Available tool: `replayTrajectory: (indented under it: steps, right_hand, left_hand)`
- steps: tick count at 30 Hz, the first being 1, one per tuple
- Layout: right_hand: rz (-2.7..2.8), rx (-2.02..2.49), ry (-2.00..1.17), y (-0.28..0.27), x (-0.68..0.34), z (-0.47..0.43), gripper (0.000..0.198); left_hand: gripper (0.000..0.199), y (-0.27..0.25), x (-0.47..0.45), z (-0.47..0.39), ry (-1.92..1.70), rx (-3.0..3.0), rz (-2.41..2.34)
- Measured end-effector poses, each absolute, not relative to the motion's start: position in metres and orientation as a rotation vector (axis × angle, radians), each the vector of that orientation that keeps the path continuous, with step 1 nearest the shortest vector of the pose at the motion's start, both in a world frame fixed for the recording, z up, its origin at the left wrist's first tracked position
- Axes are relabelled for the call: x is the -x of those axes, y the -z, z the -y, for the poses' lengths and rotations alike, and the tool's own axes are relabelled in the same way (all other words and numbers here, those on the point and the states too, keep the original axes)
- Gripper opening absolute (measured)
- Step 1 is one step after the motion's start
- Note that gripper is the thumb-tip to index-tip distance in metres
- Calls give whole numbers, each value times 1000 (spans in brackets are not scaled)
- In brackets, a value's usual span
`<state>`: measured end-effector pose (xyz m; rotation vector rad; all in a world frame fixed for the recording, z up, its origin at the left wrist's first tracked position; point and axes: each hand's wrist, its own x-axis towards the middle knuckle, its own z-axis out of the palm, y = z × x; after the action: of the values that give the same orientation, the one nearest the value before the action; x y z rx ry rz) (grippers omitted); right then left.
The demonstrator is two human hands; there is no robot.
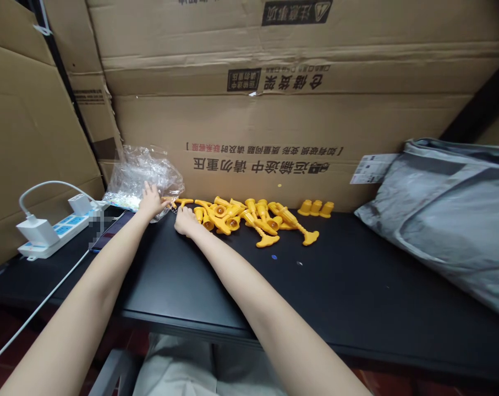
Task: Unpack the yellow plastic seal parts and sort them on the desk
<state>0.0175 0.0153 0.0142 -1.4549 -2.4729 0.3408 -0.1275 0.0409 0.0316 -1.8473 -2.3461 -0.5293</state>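
My left hand (151, 201) is at the front of a crumpled clear plastic bag (148, 168), its fingers closed around a small orange-yellow plastic piece (165, 199). Beside it, my right hand (186, 221) is closed on a yellow T-shaped handle (185, 202), whose crossbar shows above the fingers. A small dark coiled or chain-like bit (174, 209) lies between the two hands; its kind is unclear. Just right of my right hand is a heap of yellow plastic T-handled parts (228, 212) with cup-shaped ends. My fingers hide much of what they grip.
Several yellow cups (316, 208) stand by the cardboard wall (249, 126). At left are a white power strip (59, 231) with chargers, a cable and a phone (111, 231). A grey bag (439, 214) occupies the right of the black table (335, 291).
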Motion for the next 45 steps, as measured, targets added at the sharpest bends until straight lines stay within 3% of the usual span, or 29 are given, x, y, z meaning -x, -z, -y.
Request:
replayTrajectory:
  steps: [5,14,29,39,45]
  right_hand:
    - [2464,1450,-406,-13,-17,-19,70]
    - [2425,1267,-262,-12,-28,-16,40]
    - [2464,955,-10,-12,-85,4,29]
    - [2492,669,119,-16,-120,24,22]
    - [2430,761,192,-17,-145,25,27]
  left_hand:
    - [107,-30,122,-39,516,1838,2365]
    - [88,-32,118,-46,383,1936,2254]
    - [45,-31,147,-51,488,1711,2393]
    - [49,-41,146,-53,498,1591,2552]
    - [59,-56,137,-57,412,1567,2645]
